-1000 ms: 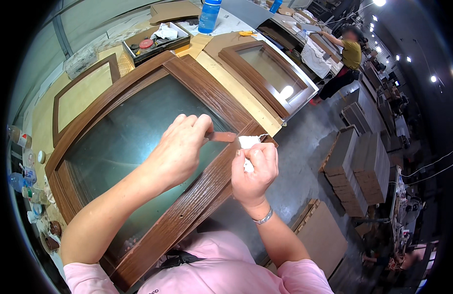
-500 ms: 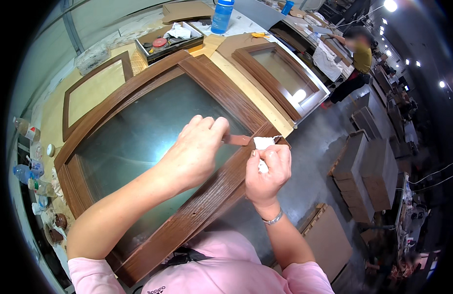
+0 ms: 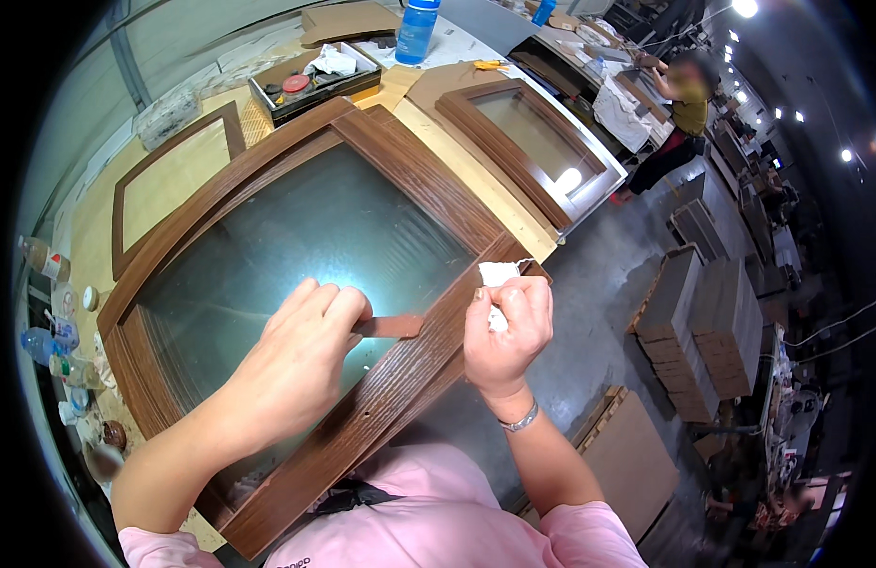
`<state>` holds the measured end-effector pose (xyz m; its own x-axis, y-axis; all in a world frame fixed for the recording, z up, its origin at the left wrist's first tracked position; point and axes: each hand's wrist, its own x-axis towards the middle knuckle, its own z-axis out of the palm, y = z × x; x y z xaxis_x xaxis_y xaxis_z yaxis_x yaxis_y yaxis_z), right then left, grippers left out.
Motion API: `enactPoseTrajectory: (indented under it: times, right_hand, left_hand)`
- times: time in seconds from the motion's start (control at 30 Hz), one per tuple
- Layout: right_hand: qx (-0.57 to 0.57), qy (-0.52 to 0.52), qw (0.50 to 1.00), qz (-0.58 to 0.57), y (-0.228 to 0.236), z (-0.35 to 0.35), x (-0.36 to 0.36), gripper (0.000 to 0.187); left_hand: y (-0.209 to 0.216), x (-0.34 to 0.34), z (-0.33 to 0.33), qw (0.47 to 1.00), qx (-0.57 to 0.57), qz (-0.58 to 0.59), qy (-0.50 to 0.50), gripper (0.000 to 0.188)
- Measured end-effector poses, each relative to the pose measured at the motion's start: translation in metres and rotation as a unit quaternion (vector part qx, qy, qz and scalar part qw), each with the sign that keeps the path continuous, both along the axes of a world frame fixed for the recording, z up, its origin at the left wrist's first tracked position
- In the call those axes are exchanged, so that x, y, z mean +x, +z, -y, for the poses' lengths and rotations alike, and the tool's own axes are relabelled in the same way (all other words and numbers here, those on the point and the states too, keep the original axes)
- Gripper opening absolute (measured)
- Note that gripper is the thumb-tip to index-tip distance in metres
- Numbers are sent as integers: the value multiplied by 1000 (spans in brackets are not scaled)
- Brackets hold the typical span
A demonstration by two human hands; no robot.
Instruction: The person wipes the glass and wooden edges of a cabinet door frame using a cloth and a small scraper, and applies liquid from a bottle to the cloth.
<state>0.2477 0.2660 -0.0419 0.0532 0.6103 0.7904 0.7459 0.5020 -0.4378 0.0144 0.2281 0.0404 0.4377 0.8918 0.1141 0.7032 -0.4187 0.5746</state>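
A brown wooden door frame with a glass pane [image 3: 305, 227] lies in front of me, arched along its far left edge. My left hand [image 3: 301, 355] is over the pane, closed around a thin, flat reddish-brown strip [image 3: 393, 327]. The strip's free end reaches the inner edge of the near rail [image 3: 362, 417], where wood meets glass; its exact kind is unclear. At the frame's right corner, my right hand [image 3: 507, 331] is closed on a crumpled white cloth [image 3: 500, 274], which sticks out above and below the fingers.
A smaller framed panel [image 3: 533, 142] lies beyond on the right, and an open-centred frame [image 3: 168, 185] at left. Behind stand a tool box [image 3: 315, 85] and a blue bottle [image 3: 417, 33]. Bottles line the left edge. Stacked boards [image 3: 679, 341] stand on the floor; a person [image 3: 689, 114] works far right.
My left hand has moved left and nearer along the near rail with the strip, away from the right corner. The right hand stays at the corner with the cloth.
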Motion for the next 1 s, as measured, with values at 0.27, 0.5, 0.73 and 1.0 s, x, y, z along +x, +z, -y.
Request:
enactPoseTrajectory:
  times: [0.27, 0.5, 0.73, 1.0]
  right_hand:
    - [-5, 1, 1000, 2, -2, 0, 0, 10]
    - [-10, -3, 1000, 1, -3, 0, -2, 10]
    - [-27, -8, 1000, -7, -3, 3, -1, 9]
    - [-29, -4, 1000, -11, -2, 2, -1, 8]
  left_hand:
    - [5, -4, 6, 999, -38, -8, 7, 14]
    - [-3, -13, 21, 999, 43, 18, 23, 25]
    - [-6, -16, 21, 997, 72, 17, 23, 27]
    - [-8, -11, 7, 997, 81, 12, 2, 25]
